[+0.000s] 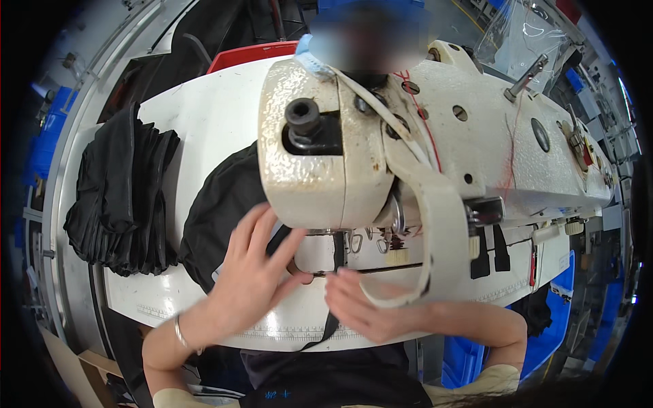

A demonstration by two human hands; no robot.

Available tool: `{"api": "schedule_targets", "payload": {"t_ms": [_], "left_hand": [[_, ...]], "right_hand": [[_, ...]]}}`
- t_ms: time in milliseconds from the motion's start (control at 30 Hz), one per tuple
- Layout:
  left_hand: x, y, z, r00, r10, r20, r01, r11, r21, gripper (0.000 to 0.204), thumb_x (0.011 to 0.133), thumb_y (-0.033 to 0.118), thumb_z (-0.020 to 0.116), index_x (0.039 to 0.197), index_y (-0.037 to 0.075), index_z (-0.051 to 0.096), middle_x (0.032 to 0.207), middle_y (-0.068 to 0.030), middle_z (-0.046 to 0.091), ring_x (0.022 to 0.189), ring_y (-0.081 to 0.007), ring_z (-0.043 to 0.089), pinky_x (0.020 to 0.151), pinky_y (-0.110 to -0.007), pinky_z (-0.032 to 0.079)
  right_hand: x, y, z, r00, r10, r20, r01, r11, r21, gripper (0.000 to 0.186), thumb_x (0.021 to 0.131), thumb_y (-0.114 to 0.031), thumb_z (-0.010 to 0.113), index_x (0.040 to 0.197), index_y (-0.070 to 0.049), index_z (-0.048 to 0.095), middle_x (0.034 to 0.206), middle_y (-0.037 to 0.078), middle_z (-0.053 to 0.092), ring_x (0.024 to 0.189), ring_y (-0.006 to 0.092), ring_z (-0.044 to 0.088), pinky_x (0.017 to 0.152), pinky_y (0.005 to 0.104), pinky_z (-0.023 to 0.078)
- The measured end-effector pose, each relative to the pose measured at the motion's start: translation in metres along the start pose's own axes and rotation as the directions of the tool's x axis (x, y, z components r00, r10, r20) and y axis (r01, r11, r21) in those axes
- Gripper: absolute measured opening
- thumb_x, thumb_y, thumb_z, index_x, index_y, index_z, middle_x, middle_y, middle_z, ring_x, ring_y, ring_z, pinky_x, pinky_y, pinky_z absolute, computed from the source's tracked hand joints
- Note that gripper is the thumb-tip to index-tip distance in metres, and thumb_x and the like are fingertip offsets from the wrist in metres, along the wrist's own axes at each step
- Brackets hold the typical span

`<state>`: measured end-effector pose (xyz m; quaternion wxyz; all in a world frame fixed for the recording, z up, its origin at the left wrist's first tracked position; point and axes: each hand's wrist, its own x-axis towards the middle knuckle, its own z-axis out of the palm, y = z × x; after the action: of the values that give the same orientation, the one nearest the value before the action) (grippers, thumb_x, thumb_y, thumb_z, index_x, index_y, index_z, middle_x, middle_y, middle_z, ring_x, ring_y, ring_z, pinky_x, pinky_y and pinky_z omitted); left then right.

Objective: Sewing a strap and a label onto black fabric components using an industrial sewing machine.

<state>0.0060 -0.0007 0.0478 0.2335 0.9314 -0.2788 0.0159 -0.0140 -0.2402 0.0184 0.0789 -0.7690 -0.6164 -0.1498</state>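
Note:
My left hand (252, 272) has its fingers spread, slightly blurred, over the edge of a black fabric piece (211, 197) left of the needle plate (314, 253) of a cream industrial sewing machine (326, 177). Its thumb reaches toward the plate. My right hand (360, 309) is curled beside the white guard arm, fingertips closed around a narrow black strap (327, 334) that runs from the needle area down over the table's front edge. Part of the fabric is hidden behind the machine head.
A folded stack of black fabric (115, 197) lies at the left on the white table (156, 299). Short black straps (479, 258) and a red-handled tool (532, 265) lie at the right. Blue bins (462, 357) stand below at the right, a red bin (252, 51) behind the table.

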Motion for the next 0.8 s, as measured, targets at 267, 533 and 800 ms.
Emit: {"api": "schedule_targets", "payload": {"t_ms": [267, 533, 800], "left_hand": [[-0.094, 0.006, -0.045, 0.989, -0.015, -0.15, 0.063, 0.946, 0.319, 0.031, 0.069, -0.007, 0.059, 0.099, 0.002, 0.057, 0.102, -0.0178, 0.053, 0.086, -0.0314, 0.053, 0.07, -0.037, 0.045], [-0.026, 0.06, -0.12, 0.964, -0.188, -0.189, 0.173, 0.981, -0.091, 0.032, 0.067, -0.012, 0.043, 0.094, -0.002, 0.057, 0.083, -0.01, 0.056, 0.057, -0.0185, 0.048, 0.052, -0.026, 0.037], [-0.02, 0.067, -0.127, 0.971, -0.153, -0.183, 0.143, 0.987, -0.066, 0.033, 0.066, -0.012, 0.045, 0.095, -0.001, 0.057, 0.083, -0.0113, 0.056, 0.056, -0.0199, 0.048, 0.052, -0.027, 0.038]], "right_hand": [[0.012, -0.062, -0.017, 0.968, -0.065, -0.241, 0.182, 0.848, 0.499, 0.036, 0.084, -0.025, 0.065, 0.103, 0.005, 0.06, 0.105, 0.015, 0.061, 0.095, 0.0257, 0.06, 0.085, 0.0345, 0.05], [0.089, 0.007, 0.014, 0.729, 0.411, -0.547, -0.197, 0.892, 0.408, 0.022, 0.078, -0.009, 0.068, 0.094, 0.003, 0.059, 0.095, 0.014, 0.06, 0.082, 0.029, 0.06, 0.069, 0.0332, 0.051], [0.11, 0.026, 0.048, 0.777, 0.626, -0.064, -0.51, 0.686, 0.519, 0.022, 0.073, -0.009, 0.069, 0.087, 0.005, 0.059, 0.086, 0.022, 0.061, 0.069, 0.0356, 0.061, 0.068, 0.0422, 0.05]]}}
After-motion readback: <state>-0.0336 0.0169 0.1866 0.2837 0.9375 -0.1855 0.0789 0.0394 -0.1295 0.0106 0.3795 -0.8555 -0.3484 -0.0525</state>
